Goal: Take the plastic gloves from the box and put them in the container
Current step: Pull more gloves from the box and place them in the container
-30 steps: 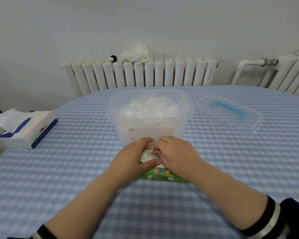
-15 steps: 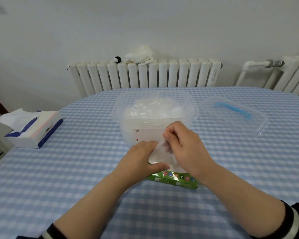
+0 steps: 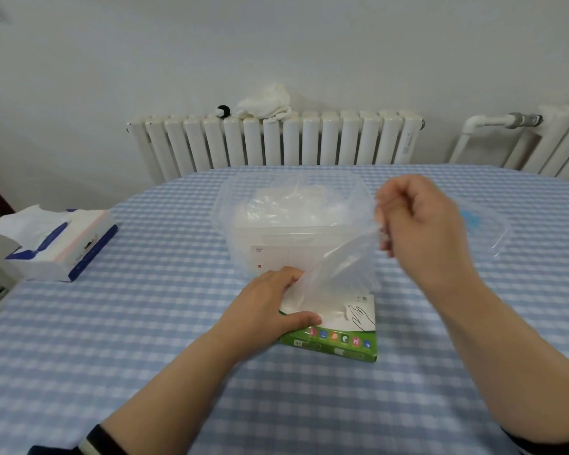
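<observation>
The right hand (image 3: pixel 421 224) is lifting a thin clear plastic glove (image 3: pixel 339 270) out of the flat green-and-white cardboard glove box (image 3: pixel 342 339), pinching the glove's upper edge between curled fingertips at about two o'clock from the box. The glove is stretching down and to the left from that pinch, and its lower end seems to be still leaving the box opening; I cannot tell whether it has come fully free. The left hand (image 3: pixel 270 307) is lying flat on the box's left part, fingers fairly straight and thumb along the near edge, pressing the box down on the blue-and-white checked tablecloth (image 3: pixel 145 339).

The clear, square-sided plastic container (image 3: pixel 296 224) is standing just beyond the box at twelve o'clock, already holding a crumpled heap of clear gloves (image 3: pixel 293 205). Its clear lid with a blue handle (image 3: pixel 486 224) is lying at two o'clock, partly hidden behind the right hand. A white-and-blue tissue box (image 3: pixel 63 247) is sitting well apart at ten o'clock.

The step in hand looks like the pull-out of one more glove. The next move probably calls for raising it until the tail clears the box, then carrying it over the container's near rim and letting go above the heap, while the left hand is bracing the box.
</observation>
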The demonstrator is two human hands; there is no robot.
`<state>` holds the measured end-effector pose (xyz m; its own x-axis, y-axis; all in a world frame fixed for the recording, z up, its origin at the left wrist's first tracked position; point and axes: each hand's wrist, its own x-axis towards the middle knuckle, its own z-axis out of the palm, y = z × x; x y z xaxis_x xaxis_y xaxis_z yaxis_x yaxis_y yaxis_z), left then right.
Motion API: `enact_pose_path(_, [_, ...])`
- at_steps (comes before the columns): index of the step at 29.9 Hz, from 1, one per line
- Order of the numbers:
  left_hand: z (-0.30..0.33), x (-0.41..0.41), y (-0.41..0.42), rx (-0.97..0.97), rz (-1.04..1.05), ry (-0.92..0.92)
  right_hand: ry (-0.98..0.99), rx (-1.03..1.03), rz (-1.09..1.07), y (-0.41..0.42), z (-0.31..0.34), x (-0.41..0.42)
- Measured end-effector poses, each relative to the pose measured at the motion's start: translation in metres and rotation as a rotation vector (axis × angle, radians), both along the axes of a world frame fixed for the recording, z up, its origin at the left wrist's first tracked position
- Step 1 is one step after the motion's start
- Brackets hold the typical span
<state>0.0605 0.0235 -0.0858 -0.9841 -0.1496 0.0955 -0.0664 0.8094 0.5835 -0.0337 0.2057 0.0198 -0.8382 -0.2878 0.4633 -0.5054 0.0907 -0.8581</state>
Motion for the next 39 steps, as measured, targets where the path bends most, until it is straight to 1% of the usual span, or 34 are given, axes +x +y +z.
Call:
enact_pose_path(2, [-0.001, 0.001, 0.000, -0.015, 0.014, 0.000, 0.016, -0.116, -0.032, 0.012, 0.015, -0.008])
enact_pose_path(3, [-0.001, 0.001, 0.001, -0.029, 0.018, 0.002, 0.020, -0.134, -0.026, 0.015, 0.018, -0.011])
enact_pose_path(5, [-0.002, 0.000, 0.001, -0.065, 0.024, 0.007, -0.033, -0.075, 0.034, 0.016, 0.016, -0.014])
enact_pose_path(6, [-0.002, -0.001, 0.001, -0.082, 0.023, 0.006, -0.094, 0.021, 0.083, 0.015, 0.013, -0.015])
enact_pose_path(7, [-0.002, -0.001, 0.002, -0.092, 0.020, 0.003, -0.151, 0.168, 0.139, 0.015, 0.010, -0.015])
enact_pose_path(9, [-0.003, -0.002, 0.002, -0.081, 0.025, 0.004, -0.166, 0.467, 0.259, 0.015, 0.009, -0.016])
enact_pose_path(10, [-0.003, -0.002, 0.002, -0.066, 0.029, 0.003, -0.128, 0.555, 0.311, 0.015, 0.010, -0.015])
enact_pose_path(12, [-0.004, -0.002, 0.002, -0.044, 0.031, 0.007, -0.076, 0.610, 0.363, 0.014, 0.011, -0.013])
enact_pose_path(15, [-0.003, -0.002, 0.002, -0.032, 0.033, 0.023, -0.106, 0.531, 0.372, 0.007, -0.002, -0.011])
enact_pose_path(17, [-0.001, -0.001, 0.003, -0.026, 0.030, 0.031, -0.146, 0.403, 0.372, -0.001, -0.011, -0.007])
enact_pose_path(19, [0.001, 0.000, 0.003, -0.019, 0.028, 0.033, -0.163, 0.250, 0.310, -0.005, -0.015, -0.007])
enact_pose_path(21, [0.003, 0.000, 0.004, -0.008, 0.024, 0.026, -0.131, 0.110, 0.212, -0.003, -0.013, -0.010])
enact_pose_path(24, [0.002, -0.002, 0.004, -0.018, 0.017, 0.022, -0.100, 0.021, 0.129, -0.001, -0.011, -0.011])
enact_pose_path(25, [0.002, -0.002, 0.003, -0.011, 0.018, 0.019, -0.138, -0.056, 0.105, 0.000, -0.007, -0.013])
enact_pose_path(27, [0.003, 0.000, 0.003, 0.018, 0.018, 0.015, -0.252, -0.283, 0.066, 0.010, 0.007, -0.019])
enact_pose_path(28, [0.001, 0.002, 0.003, 0.032, 0.017, 0.023, -0.278, -0.364, 0.052, 0.017, 0.016, -0.022])
enact_pose_path(29, [0.000, 0.003, 0.004, 0.047, 0.030, 0.033, -0.281, -0.403, 0.044, 0.024, 0.025, -0.025])
enact_pose_path(30, [0.000, 0.005, 0.007, 0.069, 0.065, 0.082, -0.273, -0.417, 0.050, 0.031, 0.029, -0.027])
enact_pose_path(31, [0.003, 0.006, 0.010, 0.111, 0.120, 0.185, -0.270, -0.416, 0.062, 0.035, 0.032, -0.027])
enact_pose_path(32, [0.007, 0.008, 0.012, 0.152, 0.166, 0.362, -0.264, -0.402, 0.074, 0.036, 0.030, -0.025])
enact_pose_path(33, [0.014, 0.008, 0.014, 0.157, 0.180, 0.587, -0.249, -0.376, 0.083, 0.035, 0.028, -0.022])
enact_pose_path(34, [0.022, 0.009, 0.016, 0.152, 0.159, 0.764, -0.222, -0.339, 0.089, 0.032, 0.024, -0.017])
enact_pose_path(35, [0.033, 0.009, 0.021, 0.175, 0.099, 0.852, -0.200, -0.305, 0.105, 0.028, 0.022, -0.010])
enact_pose_path(36, [0.045, 0.008, 0.027, 0.248, 0.016, 0.845, -0.182, -0.279, 0.127, 0.023, 0.019, -0.003])
enact_pose_path(37, [0.057, 0.005, 0.036, 0.357, -0.075, 0.752, -0.177, -0.261, 0.173, 0.017, 0.018, 0.004])
enact_pose_path(39, [0.076, 0.001, 0.054, 0.600, -0.234, 0.515, -0.158, -0.221, 0.340, 0.007, 0.014, 0.018])
